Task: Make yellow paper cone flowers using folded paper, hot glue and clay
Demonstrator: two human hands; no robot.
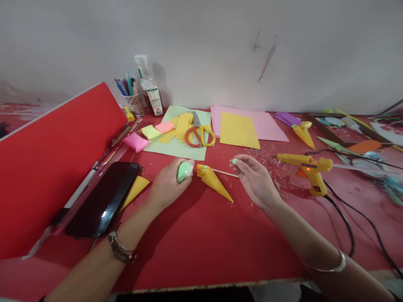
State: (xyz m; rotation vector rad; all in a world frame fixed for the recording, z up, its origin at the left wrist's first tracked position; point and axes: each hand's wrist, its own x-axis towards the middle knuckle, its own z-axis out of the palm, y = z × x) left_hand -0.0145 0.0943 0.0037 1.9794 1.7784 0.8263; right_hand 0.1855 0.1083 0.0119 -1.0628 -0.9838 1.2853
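Observation:
My left hand point(168, 182) is closed round a green lump of clay in clear wrap point(184, 170). A yellow paper cone point(213, 180) lies on the red table just right of it, with green bits at its wide end. My right hand point(255, 178) pinches a thin wooden stick point(224, 172) whose far end touches the cone's wide end, and a small green bit point(234, 161) sits at my fingertips.
A yellow glue gun point(310, 170) stands to the right with black cords point(346, 222) trailing. Scissors point(200, 135), clay packets point(151, 132) and coloured paper sheets point(239, 128) lie behind. A black phone point(103, 197) and a red board point(53, 155) are at the left.

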